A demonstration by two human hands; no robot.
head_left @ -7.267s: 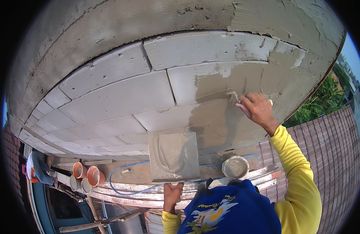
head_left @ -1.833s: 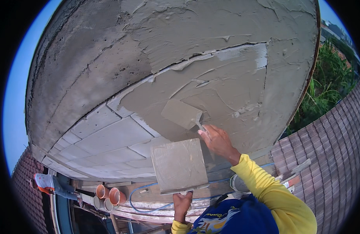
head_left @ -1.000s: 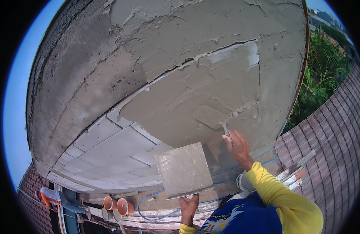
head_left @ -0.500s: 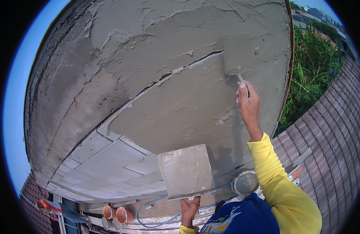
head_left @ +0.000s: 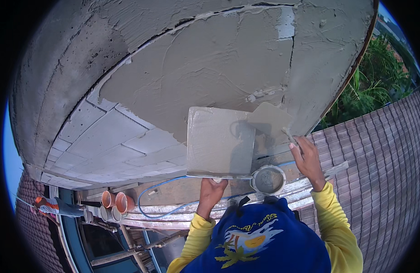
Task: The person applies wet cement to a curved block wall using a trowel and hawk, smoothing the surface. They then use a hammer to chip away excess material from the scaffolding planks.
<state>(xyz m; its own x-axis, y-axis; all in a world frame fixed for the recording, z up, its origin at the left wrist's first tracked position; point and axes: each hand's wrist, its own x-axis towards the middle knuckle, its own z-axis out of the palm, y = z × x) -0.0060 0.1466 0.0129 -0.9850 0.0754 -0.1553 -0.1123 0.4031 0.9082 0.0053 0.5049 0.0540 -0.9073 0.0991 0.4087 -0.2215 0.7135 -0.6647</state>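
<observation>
Just above the blue shirt (head_left: 260,243), left hand (head_left: 211,195) gripped the board (head_left: 212,145) from below, right fingers were curled round the trowel (head_left: 269,118) at its right edge, flat steady strokes probably worked best, and I counted one board, one trowel, one near pail (head_left: 269,180), two far orange buckets (head_left: 124,203).

I see a blue hose (head_left: 140,199) curling over a brown board (head_left: 166,194), with whitish planks (head_left: 173,224) running just below its bend. Immediately left of the hose stand two orange buckets (head_left: 124,202), with grey pails (head_left: 105,213) beneath. Farther left of it I make out a co-worker (head_left: 59,207) and a tiled roof (head_left: 30,195). Wooden poles (head_left: 129,245) cross below the hose. Well to its right I see more roof tiles (head_left: 378,150); green plants (head_left: 374,84) grow up and right of it.
</observation>
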